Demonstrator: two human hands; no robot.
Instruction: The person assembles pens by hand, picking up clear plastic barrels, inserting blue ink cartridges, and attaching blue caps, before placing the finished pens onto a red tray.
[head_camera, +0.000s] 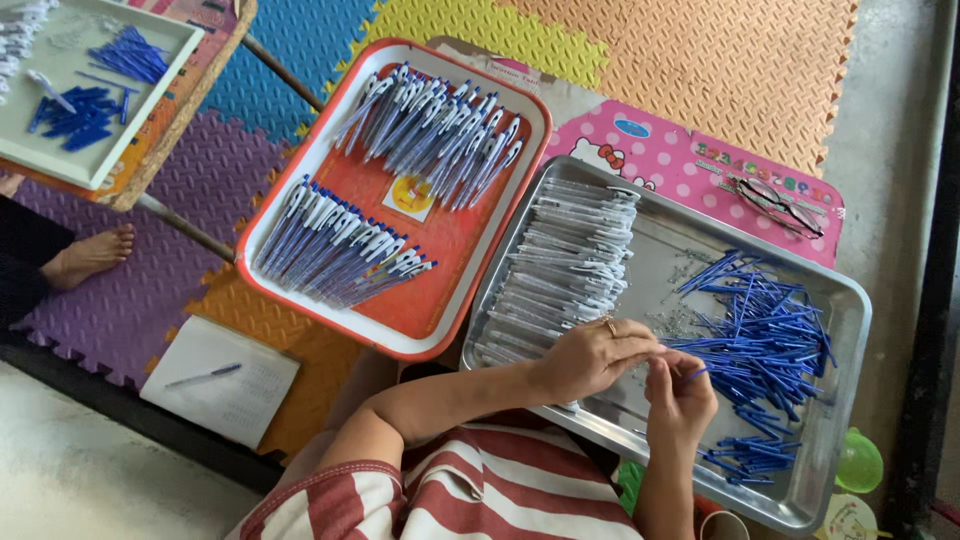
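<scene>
My left hand (592, 355), with a ring on one finger, hovers over the steel tray (845, 300) and pinches a thin white pen barrel. My right hand (678, 395) meets it just to the right, holding a blue pen refill (694, 375) at the barrel's end. In the tray, a stack of white pen barrels (570, 260) lies on the left. A loose heap of blue refills (765, 345) lies on the right. Small metal springs (680, 322) are scattered between them.
An orange tray (450, 240) to the left holds two rows of assembled pens (430, 125). A pink table (690, 160) carries eyeglasses (770, 203). A notebook with a pen (215, 378) lies on foam mats. Another person's foot (88, 255) and a second tray (80, 90) are at upper left.
</scene>
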